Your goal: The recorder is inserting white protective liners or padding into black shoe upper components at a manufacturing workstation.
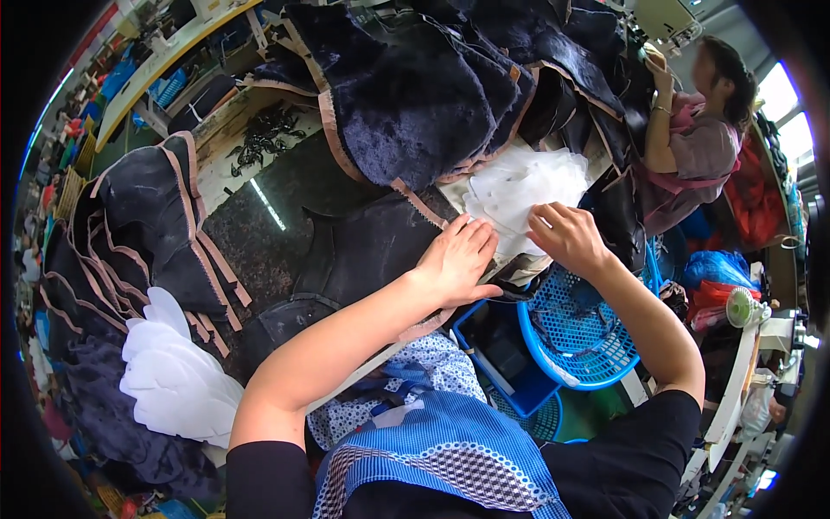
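My left hand (460,258) lies flat, fingers stretched and thumb out, on the edge of a black piece (380,242) with pinkish-tan zigzag-edged trim. To its right, my right hand (569,238) has bent fingers and thumb closed at the lower right edge of a pile of thin white cut pieces (527,190); how many it grips cannot be told. Just beyond my hands, dark navy plush pieces (415,95) with the same trim are heaped over the table.
Further white pieces (177,372) and trimmed black pieces (143,216) lie at the left. Black scraps (268,138) rest on the table's far side. Below my right forearm stands a blue plastic basket (527,333). A co-worker (705,130) works at a machine, far right.
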The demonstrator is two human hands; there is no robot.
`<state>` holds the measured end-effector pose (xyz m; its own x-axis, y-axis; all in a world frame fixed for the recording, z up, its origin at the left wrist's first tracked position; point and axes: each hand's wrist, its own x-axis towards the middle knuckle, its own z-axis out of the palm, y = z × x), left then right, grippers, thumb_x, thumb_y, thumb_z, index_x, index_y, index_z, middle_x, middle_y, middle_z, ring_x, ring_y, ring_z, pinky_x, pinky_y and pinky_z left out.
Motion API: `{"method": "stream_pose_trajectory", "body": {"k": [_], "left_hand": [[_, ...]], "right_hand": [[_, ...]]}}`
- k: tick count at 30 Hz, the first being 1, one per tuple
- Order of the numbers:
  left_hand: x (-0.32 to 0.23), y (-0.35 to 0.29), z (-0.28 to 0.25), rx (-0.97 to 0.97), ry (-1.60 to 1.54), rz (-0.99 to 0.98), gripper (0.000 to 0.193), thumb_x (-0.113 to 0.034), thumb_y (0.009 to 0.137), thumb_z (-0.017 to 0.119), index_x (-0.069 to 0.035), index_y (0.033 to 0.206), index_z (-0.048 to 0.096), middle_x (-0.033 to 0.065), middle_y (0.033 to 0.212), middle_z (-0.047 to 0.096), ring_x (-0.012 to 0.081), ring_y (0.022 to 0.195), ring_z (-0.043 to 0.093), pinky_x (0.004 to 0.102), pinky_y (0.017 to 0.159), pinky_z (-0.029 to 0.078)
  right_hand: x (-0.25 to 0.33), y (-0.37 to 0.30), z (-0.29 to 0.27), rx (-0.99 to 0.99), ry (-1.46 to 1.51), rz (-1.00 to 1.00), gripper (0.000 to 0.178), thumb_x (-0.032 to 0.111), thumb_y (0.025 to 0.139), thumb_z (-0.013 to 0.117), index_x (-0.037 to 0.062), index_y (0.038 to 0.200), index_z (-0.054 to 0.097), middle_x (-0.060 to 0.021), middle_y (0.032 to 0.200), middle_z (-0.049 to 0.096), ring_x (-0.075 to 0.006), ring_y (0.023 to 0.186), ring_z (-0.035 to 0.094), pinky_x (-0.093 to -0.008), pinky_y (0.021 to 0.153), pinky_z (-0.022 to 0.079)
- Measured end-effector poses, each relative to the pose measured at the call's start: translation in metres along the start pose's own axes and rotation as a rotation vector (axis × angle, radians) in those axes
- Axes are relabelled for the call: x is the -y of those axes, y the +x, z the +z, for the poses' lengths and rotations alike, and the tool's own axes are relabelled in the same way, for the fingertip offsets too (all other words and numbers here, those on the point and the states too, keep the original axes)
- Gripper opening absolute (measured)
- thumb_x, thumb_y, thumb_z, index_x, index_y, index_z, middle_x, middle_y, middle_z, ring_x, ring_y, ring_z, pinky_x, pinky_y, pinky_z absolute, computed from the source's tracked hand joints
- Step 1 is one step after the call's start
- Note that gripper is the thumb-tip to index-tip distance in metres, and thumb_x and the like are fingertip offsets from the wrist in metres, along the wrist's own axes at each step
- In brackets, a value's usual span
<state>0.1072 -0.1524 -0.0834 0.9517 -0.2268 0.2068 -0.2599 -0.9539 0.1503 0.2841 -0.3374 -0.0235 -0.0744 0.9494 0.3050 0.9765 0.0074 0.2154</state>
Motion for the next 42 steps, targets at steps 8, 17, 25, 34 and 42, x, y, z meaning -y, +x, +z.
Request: {"method": "stream_pose_trajectory", "body": {"k": [8, 17, 25, 34, 42], "left_hand": [[-0.001, 0.001, -0.001, 0.020, 0.013, -0.005, 0.090, -0.068, 0.089, 0.060, 0.005, 0.141, 0.051, 0.0222, 0.144, 0.051, 0.0328, 0.142, 0.044, 0.0470, 0.123, 0.024], [0.001, 0.002, 0.002, 0.008, 0.008, 0.009, 0.089, -0.069, 0.089, 0.060, 0.004, 0.140, 0.052, 0.0212, 0.144, 0.051, 0.0326, 0.141, 0.044, 0.0466, 0.124, 0.024], [0.016, 0.000, -0.013, 0.096, -0.261, -0.026, 0.093, -0.070, 0.095, 0.054, 0.005, 0.148, 0.042, 0.0264, 0.148, 0.048, 0.0373, 0.139, 0.048, 0.0464, 0.124, 0.027], [0.012, -0.048, -0.162, -0.195, -1.325, -0.305, 0.020, -0.021, 0.100, 0.070, -0.002, 0.106, 0.070, -0.0012, 0.088, 0.071, 0.0040, 0.075, 0.063, 0.0196, 0.066, 0.051], [-0.001, -0.116, -0.093, -0.154, -0.946, -0.732, 0.024, -0.019, 0.102, 0.067, 0.001, 0.088, 0.065, 0.0018, 0.068, 0.067, 0.0050, 0.058, 0.060, 0.0249, 0.049, 0.046]], "right_hand": [[0.017, -0.003, 0.015, 0.165, -0.348, -0.081, 0.023, 0.015, 0.078, 0.067, -0.0007, 0.095, 0.068, -0.0216, 0.109, 0.071, -0.0211, 0.087, 0.071, -0.0291, 0.067, 0.058], [0.007, -0.004, 0.008, 0.156, -0.301, -0.129, 0.015, 0.012, 0.080, 0.065, 0.0005, 0.090, 0.066, -0.0171, 0.098, 0.071, -0.0210, 0.083, 0.071, -0.0309, 0.060, 0.057], [-0.052, 0.026, -0.129, -0.446, 0.533, 0.782, 0.006, 0.003, 0.091, 0.066, 0.0006, 0.091, 0.071, 0.0022, 0.076, 0.066, -0.0042, 0.069, 0.059, -0.0212, 0.062, 0.048], [0.036, 0.057, -0.107, -0.304, 1.350, 0.644, 0.012, 0.008, 0.096, 0.065, -0.0033, 0.095, 0.068, -0.0043, 0.083, 0.070, -0.0101, 0.075, 0.068, -0.0255, 0.072, 0.058], [0.123, 0.052, -0.009, 0.096, 1.645, 0.948, 0.024, 0.023, 0.101, 0.070, 0.0004, 0.092, 0.070, -0.0053, 0.073, 0.071, -0.0089, 0.063, 0.068, -0.0221, 0.058, 0.056]]}}
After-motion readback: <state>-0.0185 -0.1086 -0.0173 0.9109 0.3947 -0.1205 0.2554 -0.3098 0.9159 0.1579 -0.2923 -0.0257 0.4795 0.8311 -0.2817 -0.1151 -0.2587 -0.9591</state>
